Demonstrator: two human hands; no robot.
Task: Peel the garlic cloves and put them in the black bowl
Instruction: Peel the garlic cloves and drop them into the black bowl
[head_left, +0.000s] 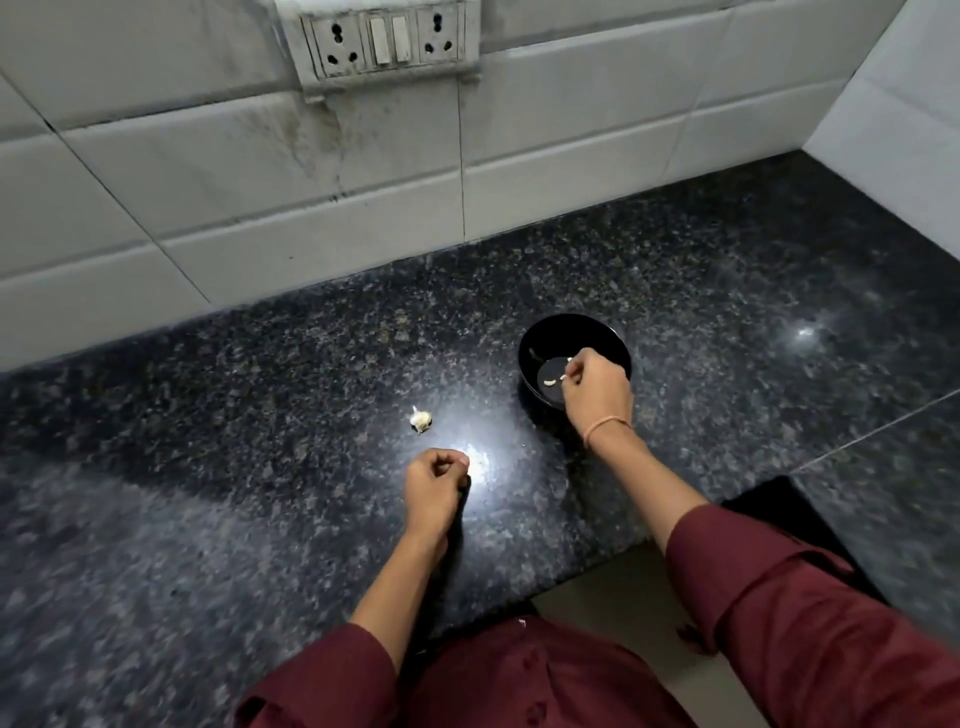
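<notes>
The black bowl stands on the dark granite counter, right of centre. A peeled garlic clove lies on its bottom. My right hand hovers over the bowl's near side with curled fingers, pinching a small white garlic piece at the fingertips. A partly broken garlic head with papery skin lies on the counter to the left of the bowl. My left hand rests on the counter below that garlic, fingers curled into a loose fist. Nothing shows inside it.
The granite counter runs back to a white tiled wall with a socket and switch panel. A second tiled wall closes the right side. The counter's front edge steps back at the lower right, above pale floor. A bright glare spot lies beside my left hand.
</notes>
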